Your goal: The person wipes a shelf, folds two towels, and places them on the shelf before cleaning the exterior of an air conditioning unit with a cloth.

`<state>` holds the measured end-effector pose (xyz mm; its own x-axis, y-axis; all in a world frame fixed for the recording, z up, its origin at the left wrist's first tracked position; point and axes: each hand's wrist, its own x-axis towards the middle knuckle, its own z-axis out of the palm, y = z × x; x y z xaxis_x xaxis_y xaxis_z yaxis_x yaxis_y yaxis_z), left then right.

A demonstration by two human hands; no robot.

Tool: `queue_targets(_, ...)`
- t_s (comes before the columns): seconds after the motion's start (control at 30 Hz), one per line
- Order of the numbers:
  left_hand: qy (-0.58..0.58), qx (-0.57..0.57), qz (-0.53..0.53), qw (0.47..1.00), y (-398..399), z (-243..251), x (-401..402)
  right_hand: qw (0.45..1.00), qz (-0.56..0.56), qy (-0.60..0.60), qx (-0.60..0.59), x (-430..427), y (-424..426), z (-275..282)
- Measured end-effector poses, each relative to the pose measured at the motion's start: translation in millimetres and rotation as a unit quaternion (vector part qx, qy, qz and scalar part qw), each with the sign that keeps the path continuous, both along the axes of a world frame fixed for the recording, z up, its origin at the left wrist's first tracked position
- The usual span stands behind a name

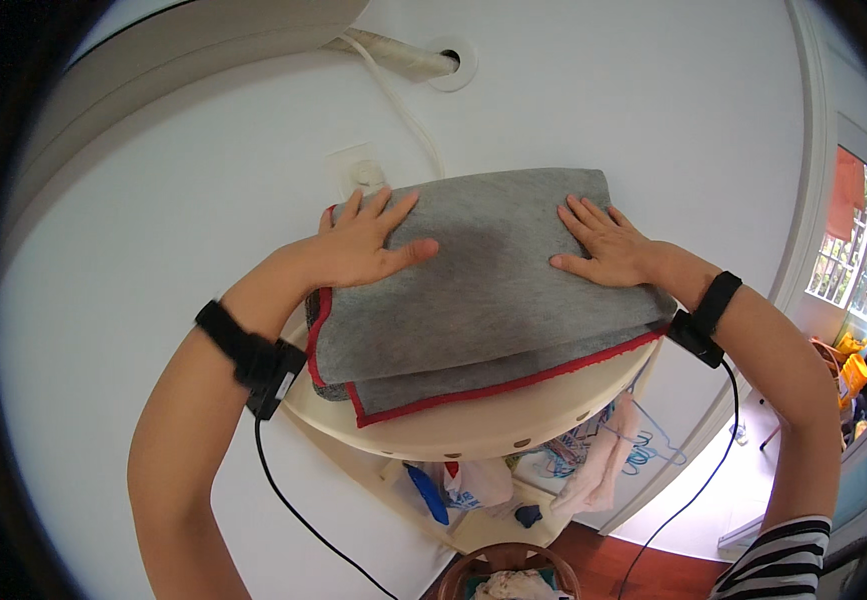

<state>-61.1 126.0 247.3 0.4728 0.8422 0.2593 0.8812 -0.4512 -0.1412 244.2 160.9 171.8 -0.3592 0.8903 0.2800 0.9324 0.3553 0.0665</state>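
A folded grey fabric mat (pixel 471 300) with red stitched edging lies on the cream top (pixel 478 435) of a corner stand against the wall. My left hand (pixel 366 236) rests flat on the mat's left part, fingers spread and pointing to the wall. On its right part lies my right hand (pixel 602 244), palm down with the fingers apart. Neither hand grips anything. A darker patch shows on the mat between them. Both wrists wear black straps with cabled boxes.
Below the top, a lower shelf (pixel 512 529) holds a plastic bag (pixel 476 484). A pink cloth (pixel 602 469) and blue hangers (pixel 647 431) hang at its right. An air conditioner (pixel 215 37), a wall socket (pixel 362 174), a brown basket (pixel 508 559) and a doorway surround the stand.
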Motion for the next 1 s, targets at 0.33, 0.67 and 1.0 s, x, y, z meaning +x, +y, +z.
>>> queue_targets(0.33,0.119,-0.093,0.096,0.984,31.8,-37.7,-17.7,0.997,-0.01,-0.042,-0.061,-4.0,3.2,14.6)
queue_targets(0.67,0.186,0.022,0.045,0.981,25.0,-41.9,-11.9,0.99,-0.042,-0.076,-0.111,-69.7,11.7,52.7)
queue_targets(1.0,0.109,-0.026,-0.04,0.993,22.1,-54.4,-16.7,0.986,-0.031,-0.059,-0.151,-57.0,26.2,45.3)
